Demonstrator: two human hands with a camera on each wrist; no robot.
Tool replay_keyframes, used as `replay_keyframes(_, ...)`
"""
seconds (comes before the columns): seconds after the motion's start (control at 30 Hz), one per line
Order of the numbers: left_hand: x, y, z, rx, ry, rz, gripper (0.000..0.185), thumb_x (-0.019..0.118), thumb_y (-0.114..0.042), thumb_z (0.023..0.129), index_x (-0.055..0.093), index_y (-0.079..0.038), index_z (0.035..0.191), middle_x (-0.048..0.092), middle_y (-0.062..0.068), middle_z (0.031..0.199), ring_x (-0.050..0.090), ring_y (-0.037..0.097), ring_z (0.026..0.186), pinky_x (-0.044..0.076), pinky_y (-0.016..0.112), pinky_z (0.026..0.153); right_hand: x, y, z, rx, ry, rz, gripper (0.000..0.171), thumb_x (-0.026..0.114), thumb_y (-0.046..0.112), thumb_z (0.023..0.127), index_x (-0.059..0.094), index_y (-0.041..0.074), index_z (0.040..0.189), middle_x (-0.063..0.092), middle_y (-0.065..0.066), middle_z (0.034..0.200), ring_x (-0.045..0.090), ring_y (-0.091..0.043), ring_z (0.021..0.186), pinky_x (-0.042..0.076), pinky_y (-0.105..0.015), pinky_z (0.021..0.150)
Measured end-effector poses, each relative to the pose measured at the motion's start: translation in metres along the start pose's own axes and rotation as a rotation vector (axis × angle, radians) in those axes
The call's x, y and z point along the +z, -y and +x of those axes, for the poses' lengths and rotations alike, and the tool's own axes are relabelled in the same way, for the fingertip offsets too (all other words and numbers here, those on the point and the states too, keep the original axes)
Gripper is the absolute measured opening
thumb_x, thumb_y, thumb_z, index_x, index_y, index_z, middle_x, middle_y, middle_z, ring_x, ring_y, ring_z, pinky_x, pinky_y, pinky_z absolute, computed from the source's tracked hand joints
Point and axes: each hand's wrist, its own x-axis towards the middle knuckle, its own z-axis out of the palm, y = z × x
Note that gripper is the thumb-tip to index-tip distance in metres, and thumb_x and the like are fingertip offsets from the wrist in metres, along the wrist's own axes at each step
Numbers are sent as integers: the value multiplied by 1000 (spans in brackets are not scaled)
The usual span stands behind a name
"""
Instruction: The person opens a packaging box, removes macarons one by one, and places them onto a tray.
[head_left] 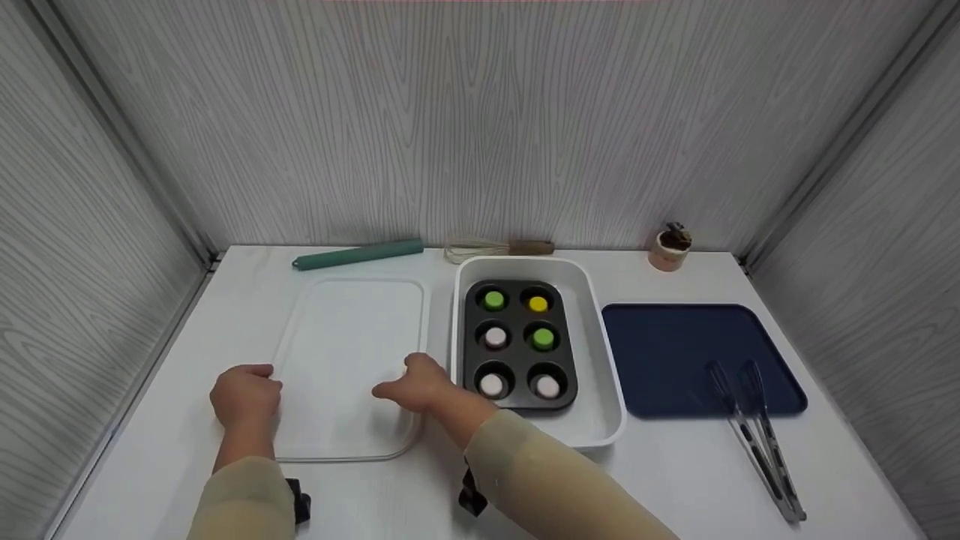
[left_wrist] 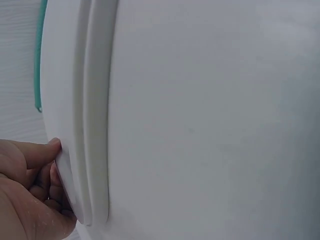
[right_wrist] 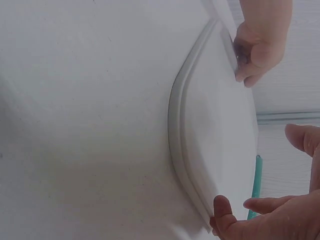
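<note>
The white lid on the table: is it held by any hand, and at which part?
Both hands hold the white lid: the left hand grips its left edge, and the right hand grips its right edge, near the front corners.

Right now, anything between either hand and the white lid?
Nothing visible. The left hand already grips the white lid's left edge, and the right hand touches its right edge beside the white tray.
</note>
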Motion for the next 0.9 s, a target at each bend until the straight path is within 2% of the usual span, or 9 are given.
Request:
replay_keyframes(0.27, 6, 1, -2, 17, -8, -27, 37, 61, 8, 95, 65, 12, 132, 62, 32, 133, 55, 50, 130, 46, 54, 107, -1, -3, -1, 13, -29, 26, 77, 79, 33, 93, 48, -8, 151, 53, -22, 150, 52, -33, 138, 46, -45, 112)
replay_keyframes(0.47, 6, -4, -7, 28, -19, -51, 43, 57, -4, 102, 56, 11, 142, 53, 32, 143, 50, 49, 135, 42, 55, 110, -16, 0, -9, -16, -25, 117, 78, 79, 32, 93, 47, -8, 152, 49, -22, 153, 49, -34, 141, 46, -47, 112)
replay_keyframes(0.6, 8, -22, -17, 84, -32, -90, 47, 56, -13, 106, 52, 8, 148, 52, 30, 146, 49, 48, 137, 41, 55, 111, -46, 2, -21, -108, -41, 143, 75, 76, 30, 97, 45, -6, 155, 48, -22, 156, 48, -35, 144, 46, -47, 112)
replay_keyframes(0.73, 17, -52, -39, 191, -11, -133, 50, 62, -17, 105, 52, 4, 150, 57, 26, 142, 53, 42, 132, 45, 52, 107, -90, -5, -32, -213, -115, 119, 73, 74, 28, 99, 44, -3, 158, 47, -22, 158, 49, -36, 144, 46, -47, 113)
replay_keyframes(0.8, 23, -67, -54, 250, 48, -147, 51, 65, -17, 105, 52, 1, 151, 58, 23, 140, 54, 39, 129, 47, 51, 106, -113, -12, -36, -256, -168, 129, 72, 74, 25, 99, 43, -3, 158, 48, -22, 158, 49, -37, 143, 46, -47, 112)
replay_keyframes(0.9, 37, -84, -78, 345, 176, -151, 49, 67, -15, 104, 54, -2, 150, 61, 21, 138, 58, 36, 125, 49, 49, 104, -147, -29, -39, -313, -250, 167, 70, 73, 20, 99, 43, -8, 156, 47, -26, 157, 48, -41, 143, 44, -49, 114)
